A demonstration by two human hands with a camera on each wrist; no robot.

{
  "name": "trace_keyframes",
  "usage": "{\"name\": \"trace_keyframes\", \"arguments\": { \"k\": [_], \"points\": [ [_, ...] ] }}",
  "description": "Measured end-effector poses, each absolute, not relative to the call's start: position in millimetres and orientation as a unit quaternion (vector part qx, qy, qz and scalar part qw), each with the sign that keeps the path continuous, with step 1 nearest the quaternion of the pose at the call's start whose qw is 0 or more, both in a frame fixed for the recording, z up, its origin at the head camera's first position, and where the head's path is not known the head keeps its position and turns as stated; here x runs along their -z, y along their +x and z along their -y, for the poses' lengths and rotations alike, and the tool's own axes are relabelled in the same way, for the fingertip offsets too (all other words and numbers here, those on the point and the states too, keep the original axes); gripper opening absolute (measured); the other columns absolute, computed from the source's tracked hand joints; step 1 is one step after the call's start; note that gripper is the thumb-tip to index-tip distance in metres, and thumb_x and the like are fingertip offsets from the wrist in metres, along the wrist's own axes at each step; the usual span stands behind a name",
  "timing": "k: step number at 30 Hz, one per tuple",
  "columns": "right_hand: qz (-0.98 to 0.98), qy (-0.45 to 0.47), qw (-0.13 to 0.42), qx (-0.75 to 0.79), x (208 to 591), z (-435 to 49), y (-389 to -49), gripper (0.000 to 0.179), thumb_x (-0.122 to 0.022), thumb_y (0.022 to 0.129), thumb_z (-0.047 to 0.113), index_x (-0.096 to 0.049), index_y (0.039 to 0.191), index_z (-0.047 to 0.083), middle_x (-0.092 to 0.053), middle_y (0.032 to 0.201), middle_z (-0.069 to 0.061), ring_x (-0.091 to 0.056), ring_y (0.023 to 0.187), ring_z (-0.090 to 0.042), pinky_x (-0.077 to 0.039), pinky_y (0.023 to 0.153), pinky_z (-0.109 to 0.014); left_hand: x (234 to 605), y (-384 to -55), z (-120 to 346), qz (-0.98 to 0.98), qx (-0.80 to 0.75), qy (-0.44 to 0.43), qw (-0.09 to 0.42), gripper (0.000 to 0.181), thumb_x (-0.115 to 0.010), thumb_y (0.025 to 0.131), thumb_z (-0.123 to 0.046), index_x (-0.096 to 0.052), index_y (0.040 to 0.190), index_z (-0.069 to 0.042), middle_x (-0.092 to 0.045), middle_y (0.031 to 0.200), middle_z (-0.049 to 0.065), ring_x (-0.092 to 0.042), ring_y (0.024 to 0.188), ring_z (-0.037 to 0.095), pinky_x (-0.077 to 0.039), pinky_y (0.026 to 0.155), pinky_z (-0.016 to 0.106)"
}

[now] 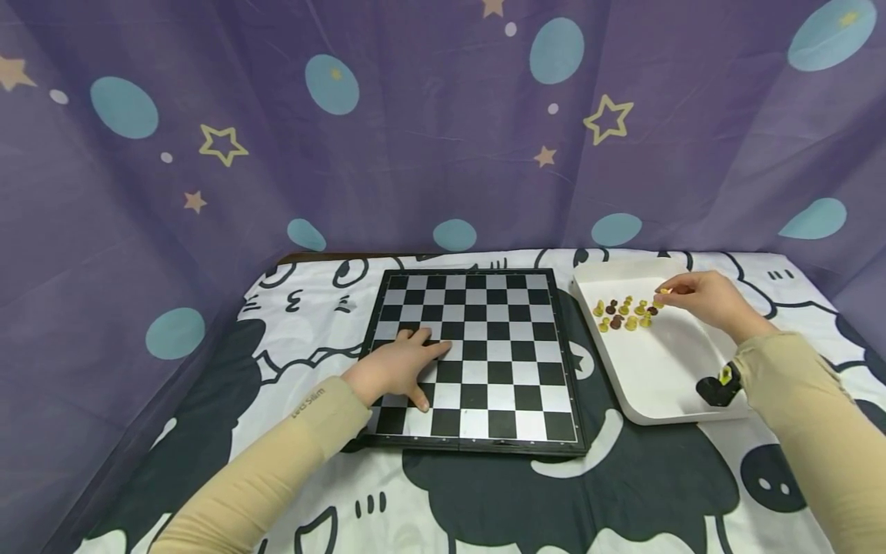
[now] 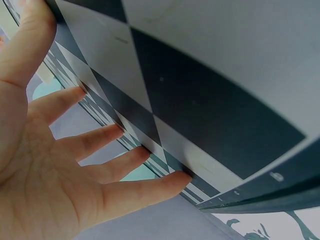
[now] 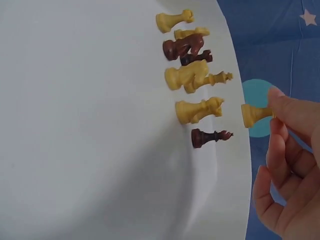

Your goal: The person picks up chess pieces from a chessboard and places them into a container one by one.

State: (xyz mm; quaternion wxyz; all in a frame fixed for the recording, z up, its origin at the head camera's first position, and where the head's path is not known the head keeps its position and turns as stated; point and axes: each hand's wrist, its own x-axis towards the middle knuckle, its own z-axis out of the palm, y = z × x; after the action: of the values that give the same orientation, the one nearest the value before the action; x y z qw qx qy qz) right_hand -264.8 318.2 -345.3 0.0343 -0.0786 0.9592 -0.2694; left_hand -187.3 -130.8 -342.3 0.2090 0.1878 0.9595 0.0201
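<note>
My left hand (image 1: 400, 365) rests with spread, nearly straight fingers on the left part of a black-and-white chessboard (image 1: 487, 395). In the left wrist view its fingertips (image 2: 182, 177) touch the squares. Over the far part of a white tray (image 1: 674, 377), my right hand (image 1: 709, 300) pinches a yellow chess piece (image 3: 255, 115) between thumb and finger. That piece points its base away from the hand, and its top is hidden by the fingers. Beside it in the tray stand several yellow chess pieces (image 3: 197, 110) and dark brown chess pieces (image 3: 207, 138).
The tray stands to the right of the board, its raised rim (image 1: 612, 373) facing the board. A black device (image 1: 720, 387) sits at my right wrist. Under everything lies a cartoon-print cloth (image 1: 388, 500), and a purple curtain (image 1: 429, 154) hangs behind.
</note>
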Motion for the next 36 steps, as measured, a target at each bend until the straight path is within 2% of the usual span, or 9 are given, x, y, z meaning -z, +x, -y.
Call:
{"name": "trace_keyframes", "arguments": {
  "k": [4, 12, 19, 28, 36],
  "points": [
    [-0.958, -0.058, 0.045, 0.276, 351.7, -322.3, -264.9, 0.047, -0.065, 0.088, 0.036, -0.065, 0.112, -0.005, -0.064, 0.1, -0.02, -0.053, 0.087, -0.024, -0.042, 0.068, -0.027, 342.6, -187.6, 130.9, -0.959, -0.021, 0.189, 0.209, 0.103, -0.086, 0.061, -0.035, -0.033, 0.149, -0.022, -0.024, 0.153, 0.015, -0.024, 0.138, 0.04, -0.04, 0.102, 0.052],
    [-0.956, -0.055, 0.05, 0.285, 363.0, -326.4, -266.9, 0.044, -0.067, 0.087, 0.031, -0.064, 0.111, -0.007, -0.065, 0.09, -0.013, -0.053, 0.083, -0.021, -0.04, 0.069, -0.027, 344.7, -187.9, 131.8, -0.958, -0.024, 0.193, 0.209, 0.102, -0.086, 0.062, -0.035, -0.033, 0.149, -0.022, -0.023, 0.154, 0.016, -0.025, 0.137, 0.04, -0.041, 0.101, 0.052],
    [-0.955, -0.046, 0.066, 0.287, 367.0, -326.2, -266.2, 0.046, -0.066, 0.087, 0.03, -0.062, 0.114, -0.007, -0.061, 0.104, -0.026, -0.052, 0.095, -0.032, -0.039, 0.074, -0.033, 344.7, -187.2, 131.9, -0.96, -0.021, 0.193, 0.202, 0.103, -0.086, 0.061, -0.035, -0.034, 0.149, -0.021, -0.024, 0.153, 0.016, -0.026, 0.137, 0.04, -0.041, 0.101, 0.052],
    [-0.956, -0.05, 0.064, 0.284, 373.9, -327.4, -268.4, 0.046, -0.068, 0.086, 0.03, -0.063, 0.113, -0.007, -0.061, 0.105, -0.027, -0.053, 0.096, -0.032, -0.04, 0.076, -0.033, 344.9, -187.4, 131.9, -0.96, -0.02, 0.192, 0.204, 0.104, -0.086, 0.061, -0.035, -0.033, 0.149, -0.022, -0.024, 0.154, 0.016, -0.024, 0.138, 0.041, -0.041, 0.102, 0.053],
    [-0.956, -0.051, 0.059, 0.283, 377.7, -327.2, -269.4, 0.041, -0.068, 0.085, 0.024, -0.064, 0.111, -0.008, -0.062, 0.101, -0.027, -0.053, 0.09, -0.029, -0.039, 0.073, -0.032, 342.8, -186.7, 130.9, -0.96, -0.016, 0.19, 0.204, 0.103, -0.086, 0.062, -0.035, -0.032, 0.149, -0.023, -0.023, 0.154, 0.016, -0.024, 0.138, 0.04, -0.041, 0.101, 0.053]
  ]
}}
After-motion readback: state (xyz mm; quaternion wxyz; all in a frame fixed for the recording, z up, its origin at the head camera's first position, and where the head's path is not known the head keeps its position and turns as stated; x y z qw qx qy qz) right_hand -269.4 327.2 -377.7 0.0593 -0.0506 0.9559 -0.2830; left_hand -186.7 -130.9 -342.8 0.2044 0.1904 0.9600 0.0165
